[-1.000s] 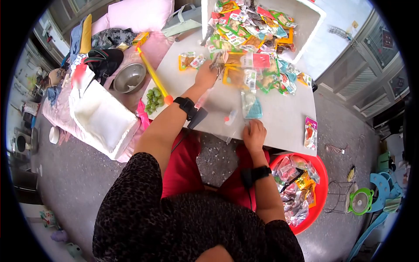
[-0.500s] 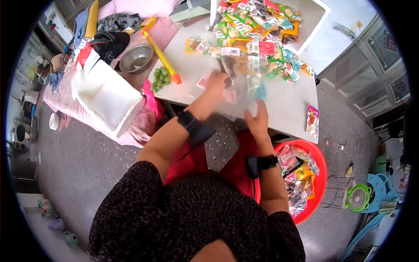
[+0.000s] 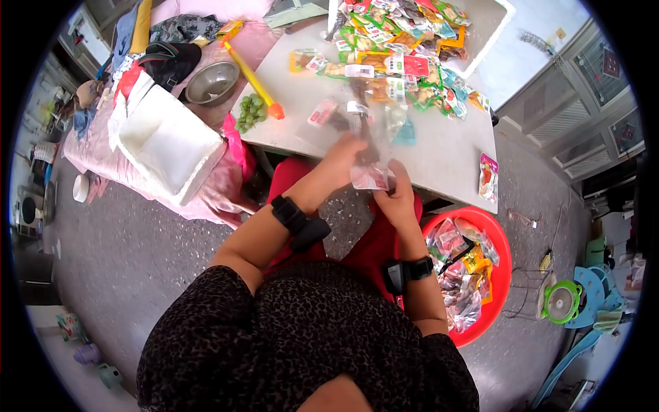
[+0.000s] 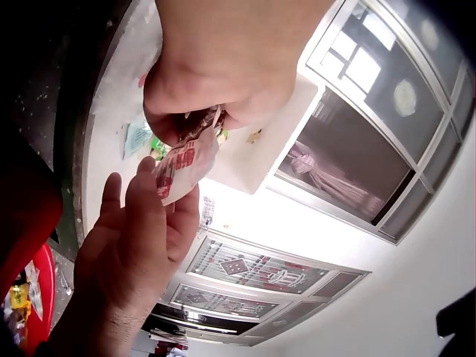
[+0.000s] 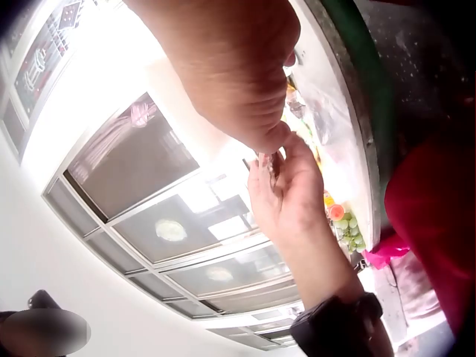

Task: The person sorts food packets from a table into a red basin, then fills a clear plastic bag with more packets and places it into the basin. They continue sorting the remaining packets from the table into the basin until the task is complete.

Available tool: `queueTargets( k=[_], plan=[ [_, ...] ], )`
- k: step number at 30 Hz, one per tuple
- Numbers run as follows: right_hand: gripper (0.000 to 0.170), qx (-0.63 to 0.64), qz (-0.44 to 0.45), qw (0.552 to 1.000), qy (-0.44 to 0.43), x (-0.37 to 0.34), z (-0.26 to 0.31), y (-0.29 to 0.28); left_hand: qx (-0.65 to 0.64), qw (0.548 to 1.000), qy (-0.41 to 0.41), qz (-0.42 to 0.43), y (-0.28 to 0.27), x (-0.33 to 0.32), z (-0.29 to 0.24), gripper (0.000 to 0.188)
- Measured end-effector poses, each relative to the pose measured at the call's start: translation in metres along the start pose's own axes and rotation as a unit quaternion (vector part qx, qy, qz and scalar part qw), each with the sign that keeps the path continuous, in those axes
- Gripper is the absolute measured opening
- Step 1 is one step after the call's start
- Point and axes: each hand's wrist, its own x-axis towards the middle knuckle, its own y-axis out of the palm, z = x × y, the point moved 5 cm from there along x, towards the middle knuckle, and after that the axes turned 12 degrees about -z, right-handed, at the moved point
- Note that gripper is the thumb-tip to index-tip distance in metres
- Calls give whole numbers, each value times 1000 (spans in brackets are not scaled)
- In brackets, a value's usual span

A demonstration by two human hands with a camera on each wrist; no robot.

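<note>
My left hand [image 3: 341, 163] is over the table's front edge and grips a clear plastic snack packet [image 3: 371, 177] with red print. In the left wrist view my left hand [image 4: 223, 67] has its fingers curled round the packet's upper part, and dark contents show through there. My right hand [image 3: 398, 200] is at the packet's other end. There, the right hand [image 4: 137, 245] has its thumb and fingertips at the packet's lower edge. Blurred dark brown pieces in clear wrap [image 3: 360, 123] show just beyond the left hand. In the right wrist view the two hands mostly cover the packet.
Many colourful packets [image 3: 405, 41] spill from a white foam box [image 3: 491, 31] onto the table. A teal packet [image 3: 405, 132] and a pink one [image 3: 489, 177] lie nearer. Green grapes [image 3: 251, 113] sit at the left edge. A red tub [image 3: 504, 275] of packets stands at the right.
My left hand has drawn back from the packets to the table's front edge, bringing the packet. My right hand has risen from the edge and met it at the packet's end.
</note>
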Motion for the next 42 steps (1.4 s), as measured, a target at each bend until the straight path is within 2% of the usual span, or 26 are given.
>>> queueTargets(
  k=[2, 3, 5, 6, 7, 9, 10, 13, 14, 15, 17, 18, 19, 21, 22, 25, 28, 31, 34, 37, 40, 42],
  plan=[
    [45, 5, -19, 999, 32, -6, -7, -6, -20, 1000, -8, 4, -2, -5, 4, 29],
    [44, 102, -24, 990, 98, -9, -11, -5, -38, 999, -11, 2, -7, -2, 9, 28],
    [43, 290, -35, 929, 227, -16, -17, -1, -60, 998, -17, 4, -8, -3, 13, 26],
    [40, 300, 25, 897, 324, -21, -20, -1, -65, 998, -19, 8, -7, -4, 14, 26],
    [40, 403, 33, 837, 369, -24, -12, 0, -71, 997, -20, 12, -6, -6, 16, 26],
    [40, 589, 50, 675, 442, -33, 4, 3, -91, 995, -31, 29, -8, -4, 25, 26],
    [41, 633, 55, 645, 425, -34, 11, 2, -100, 994, -35, 36, -7, -5, 28, 26],
    [40, 622, -10, 649, 438, -31, 18, -3, -78, 995, -29, 50, 0, -14, 44, 26],
    [34, 601, -28, 667, 441, -31, 2, -2, -54, 997, -34, 40, 2, -13, 51, 25],
    [31, 581, -48, 694, 423, -28, -5, -6, 43, 998, -10, 49, 3, -13, 52, 25],
    [27, 538, -85, 745, 385, -21, -13, -17, 234, 969, 42, 68, 5, -9, 49, 25],
    [23, 535, -122, 742, 385, -19, -17, -26, 429, 901, 49, 47, -2, -4, 45, 26],
    [21, 521, -121, 765, 358, -15, -19, -35, 528, 840, 122, 37, -2, -3, 34, 27],
    [18, 454, -174, 802, 346, -14, -25, -54, 694, 672, 257, 13, 0, -4, 19, 29],
    [16, 450, -192, 799, 350, -13, -28, -61, 718, 621, 313, -8, -2, -3, 16, 28],
    [16, 429, -217, 811, 334, -16, -49, -77, 744, 563, 359, -39, -5, 2, 17, 26],
    [14, 420, -210, 812, 346, -16, -53, -76, 748, 556, 352, -83, -13, 11, 24, 22],
    [13, 405, -204, 819, 351, -16, -52, -72, 787, 540, 291, -70, -18, 26, 27, 21],
    [14, 390, -197, 826, 357, -18, -52, -65, 742, 600, 275, -115, -23, 28, 21, 20],
    [16, 401, -158, 830, 354, -15, -56, -57, 678, 652, 312, -132, -22, 19, 13, 20],
    [15, 385, -130, 835, 372, -9, -53, -48, 641, 667, 362, -118, -24, 19, 13, 17],
    [14, 365, -117, 838, 389, -4, -52, -43, 632, 656, 402, -92, -19, 14, 11, 14]
  ],
)
